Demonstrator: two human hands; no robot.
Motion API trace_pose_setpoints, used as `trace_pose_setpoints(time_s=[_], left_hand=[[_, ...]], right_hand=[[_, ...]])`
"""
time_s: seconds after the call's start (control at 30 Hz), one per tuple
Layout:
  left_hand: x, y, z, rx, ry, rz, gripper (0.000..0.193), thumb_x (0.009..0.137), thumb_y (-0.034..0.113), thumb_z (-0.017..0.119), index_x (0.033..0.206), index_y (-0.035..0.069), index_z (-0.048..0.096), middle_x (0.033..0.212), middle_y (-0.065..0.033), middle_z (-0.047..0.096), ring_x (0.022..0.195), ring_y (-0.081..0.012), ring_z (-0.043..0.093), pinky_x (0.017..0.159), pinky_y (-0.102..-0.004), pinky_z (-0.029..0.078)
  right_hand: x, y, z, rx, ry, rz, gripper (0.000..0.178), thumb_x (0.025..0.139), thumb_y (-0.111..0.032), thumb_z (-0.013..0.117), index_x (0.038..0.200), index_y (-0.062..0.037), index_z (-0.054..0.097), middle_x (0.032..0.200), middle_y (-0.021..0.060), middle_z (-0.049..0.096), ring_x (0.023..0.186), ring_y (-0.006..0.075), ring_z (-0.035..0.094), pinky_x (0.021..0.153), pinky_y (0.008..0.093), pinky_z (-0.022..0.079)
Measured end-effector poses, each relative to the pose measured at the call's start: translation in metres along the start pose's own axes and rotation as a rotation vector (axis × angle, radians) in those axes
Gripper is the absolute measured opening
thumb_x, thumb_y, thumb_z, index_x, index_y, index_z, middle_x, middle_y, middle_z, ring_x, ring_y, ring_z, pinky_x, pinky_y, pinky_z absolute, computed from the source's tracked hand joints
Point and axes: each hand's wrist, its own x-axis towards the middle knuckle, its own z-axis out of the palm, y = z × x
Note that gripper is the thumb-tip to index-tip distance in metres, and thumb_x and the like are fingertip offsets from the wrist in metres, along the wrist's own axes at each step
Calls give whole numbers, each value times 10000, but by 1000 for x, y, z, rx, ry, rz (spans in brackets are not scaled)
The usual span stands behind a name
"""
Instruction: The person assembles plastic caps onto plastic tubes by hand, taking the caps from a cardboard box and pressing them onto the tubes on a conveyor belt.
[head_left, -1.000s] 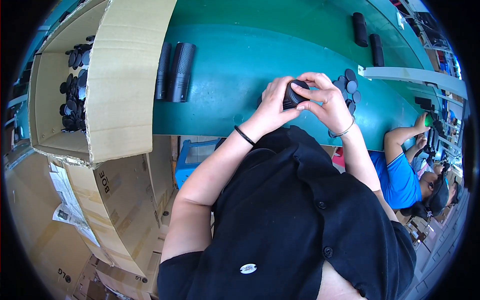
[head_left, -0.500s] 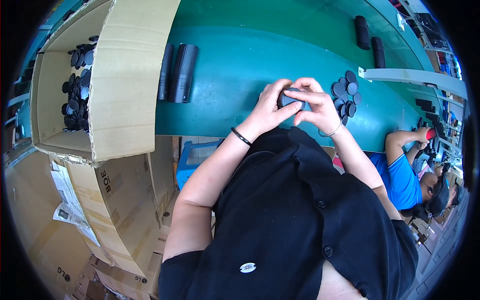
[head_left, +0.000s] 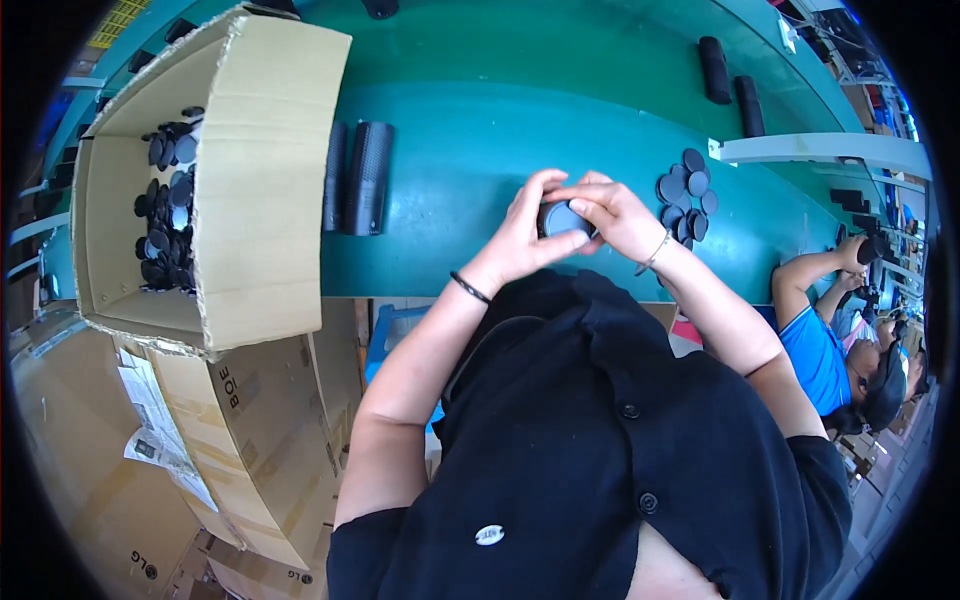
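Note:
Over the green table, both my hands are closed around a dark round-ended piece (head_left: pixel 562 219). Its flat disc-like end faces up, and the rest of its body is hidden, so I cannot tell how long it is. My left hand (head_left: pixel 520 235) wraps its left side, with the thumb along the near rim. From the right, my right hand (head_left: pixel 622 222) grips the rim with thumb and bent fingers. Several loose black discs (head_left: pixel 697 184) lie in a cluster to the right. Left of my hands lie two black perforated cylinders (head_left: pixel 369 180) side by side.
An open cardboard box (head_left: pixel 265 190) at the left holds many black discs (head_left: pixel 180 215). Taped cartons (head_left: pixel 270 440) stand below it. More black cylinders (head_left: pixel 714 70) lie at the far right, near a pale metal bar (head_left: pixel 820 150). A person in a blue shirt (head_left: pixel 812 362) works at right.
My hands have moved slightly left and down with the round piece, its flat end now showing more. My right fingers have shifted on the rim. The view has tilted, so the box appears lower.

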Motion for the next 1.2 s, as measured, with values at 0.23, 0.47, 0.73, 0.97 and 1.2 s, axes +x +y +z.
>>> trace_pose_setpoints(time_s=[0.23,0.47,0.73,0.97,1.2], left_hand=[[-15,3,11,-103,54,-63,775,713,304,739,1335,63,343,1284,-189,438,1201,-335,422,1014,-430,340],[-12,3,10,-162,39,-59,785,712,308,729,1352,65,345,1261,-186,458,1189,-336,431,1012,-431,336],[9,2,9,-164,78,-84,832,692,331,741,1365,63,331,1261,-198,456,1189,-348,427,1013,-441,330],[95,8,-43,280,299,199,825,716,375,748,1333,12,337,1295,-209,383,1208,-350,391,1004,-428,338],[247,-27,-218,533,1090,-136,864,662,298,822,1288,-53,341,1286,-226,401,1187,-286,416,987,-386,359]], right_hand=[[-19,18,12,339,-36,-55,318,934,-214,552,1239,-131,588,1108,68,483,912,203,612,672,307,603],[-12,7,7,503,-69,194,352,896,-244,617,1228,-130,597,1192,85,528,980,202,605,705,305,592],[3,14,-4,620,-129,213,448,866,-215,664,1281,-105,536,1170,54,568,1003,171,600,778,311,565],[28,5,-78,722,-97,80,500,842,-150,674,1310,-117,501,1198,54,542,1035,173,577,860,337,527],[100,64,-195,-545,541,-227,589,701,65,673,1224,-193,588,1357,136,363,1149,328,510,946,395,477]])
